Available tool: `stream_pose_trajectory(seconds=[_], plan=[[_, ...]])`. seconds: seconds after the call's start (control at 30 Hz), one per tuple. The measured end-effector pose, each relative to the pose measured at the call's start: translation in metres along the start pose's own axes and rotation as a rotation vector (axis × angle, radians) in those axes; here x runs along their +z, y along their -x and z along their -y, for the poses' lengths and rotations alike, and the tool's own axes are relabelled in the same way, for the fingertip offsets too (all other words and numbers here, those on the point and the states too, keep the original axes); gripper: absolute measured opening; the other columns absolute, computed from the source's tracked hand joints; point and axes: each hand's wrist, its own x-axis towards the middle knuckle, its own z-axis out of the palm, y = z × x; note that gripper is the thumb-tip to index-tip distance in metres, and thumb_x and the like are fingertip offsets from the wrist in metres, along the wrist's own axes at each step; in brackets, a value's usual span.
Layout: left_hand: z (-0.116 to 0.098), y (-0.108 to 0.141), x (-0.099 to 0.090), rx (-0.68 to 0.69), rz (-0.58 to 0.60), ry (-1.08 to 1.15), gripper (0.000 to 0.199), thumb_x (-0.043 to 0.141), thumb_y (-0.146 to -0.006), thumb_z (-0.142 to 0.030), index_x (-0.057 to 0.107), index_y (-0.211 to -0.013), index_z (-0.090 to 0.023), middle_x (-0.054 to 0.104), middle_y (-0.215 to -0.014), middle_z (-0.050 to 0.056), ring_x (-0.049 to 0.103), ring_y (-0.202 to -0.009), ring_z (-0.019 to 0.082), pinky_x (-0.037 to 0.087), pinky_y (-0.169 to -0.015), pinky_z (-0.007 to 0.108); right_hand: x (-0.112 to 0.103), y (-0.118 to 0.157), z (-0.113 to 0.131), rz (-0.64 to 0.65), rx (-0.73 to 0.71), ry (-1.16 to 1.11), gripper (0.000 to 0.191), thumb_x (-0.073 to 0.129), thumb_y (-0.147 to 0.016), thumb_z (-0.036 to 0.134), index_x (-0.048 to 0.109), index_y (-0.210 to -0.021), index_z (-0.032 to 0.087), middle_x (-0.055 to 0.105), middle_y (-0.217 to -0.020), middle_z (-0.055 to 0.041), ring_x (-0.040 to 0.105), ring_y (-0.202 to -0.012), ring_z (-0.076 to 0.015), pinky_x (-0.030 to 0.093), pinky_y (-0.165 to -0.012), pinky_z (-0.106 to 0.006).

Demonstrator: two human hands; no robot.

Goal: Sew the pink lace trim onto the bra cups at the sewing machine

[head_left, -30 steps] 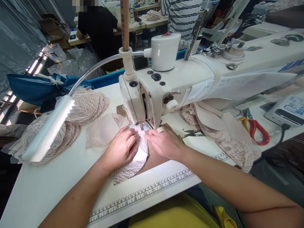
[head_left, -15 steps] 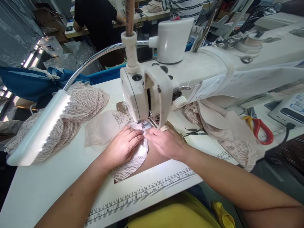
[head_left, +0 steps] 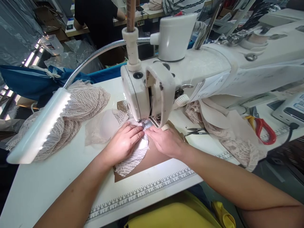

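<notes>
Pressed down under the spread, loosely bent fingers of the left hand [head_left: 123, 142], the lace piece [head_left: 133, 161] is kept beneath the sewing machine [head_left: 136, 91]. Beside its right edge, the right hand [head_left: 166, 141] is curled (any pinch is hidden). Lace panels [head_left: 84, 101] are piled far left.

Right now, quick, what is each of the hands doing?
Left hand: open, fingers laid on the lace piece.
Right hand: fingers bent, beside the lace piece; can't tell if it grips.

Beyond a blue cloth [head_left: 26, 81], a person in black [head_left: 95, 19] is near plastic bags [head_left: 84, 57].
</notes>
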Motion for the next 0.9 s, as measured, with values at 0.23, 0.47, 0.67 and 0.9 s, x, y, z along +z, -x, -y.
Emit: stream_pose_trajectory(seconds=[0.23,0.47,0.67,0.9], plan=[[0.003,-0.002,-0.001,0.011,-0.008,0.026,0.033,0.044,-0.094,-0.015,0.058,-0.124,-0.017,0.064,-0.123,0.012,0.056,-0.112,0.026,0.042,-0.099,0.050,0.000,-0.001,0.001,0.001,0.028,-0.021,0.031,0.042,-0.090,0.011,0.069,-0.104,0.016,0.064,-0.082,-0.0061,0.047,-0.066,-0.0156,0.034,-0.059,-0.028],[0.009,-0.003,0.000,0.011,0.000,0.040,0.035,0.042,-0.094,-0.014,0.058,-0.125,-0.018,0.064,-0.123,0.011,0.057,-0.109,0.026,0.043,-0.097,0.050,0.000,-0.001,-0.004,-0.014,-0.004,-0.081,0.030,0.042,-0.089,0.011,0.070,-0.101,0.016,0.062,-0.080,-0.0050,0.046,-0.067,-0.0146,0.034,-0.061,-0.027],[0.009,-0.004,-0.002,-0.027,-0.032,0.072,0.033,0.044,-0.092,-0.019,0.060,-0.122,-0.016,0.064,-0.121,0.013,0.057,-0.109,0.027,0.046,-0.094,0.048,0.000,-0.003,-0.004,-0.011,-0.006,-0.084,0.030,0.042,-0.089,0.010,0.070,-0.100,0.017,0.061,-0.080,-0.0042,0.045,-0.065,-0.0135,0.034,-0.060,-0.026],[0.007,-0.001,-0.007,-0.100,0.014,0.016,0.034,0.045,-0.093,-0.027,0.058,-0.123,-0.016,0.060,-0.124,0.015,0.054,-0.111,0.030,0.042,-0.097,0.051,0.002,-0.003,-0.006,-0.034,-0.022,-0.107,0.033,0.043,-0.087,0.010,0.069,-0.106,0.017,0.064,-0.088,-0.0055,0.050,-0.070,-0.0151,0.037,-0.063,-0.026]])
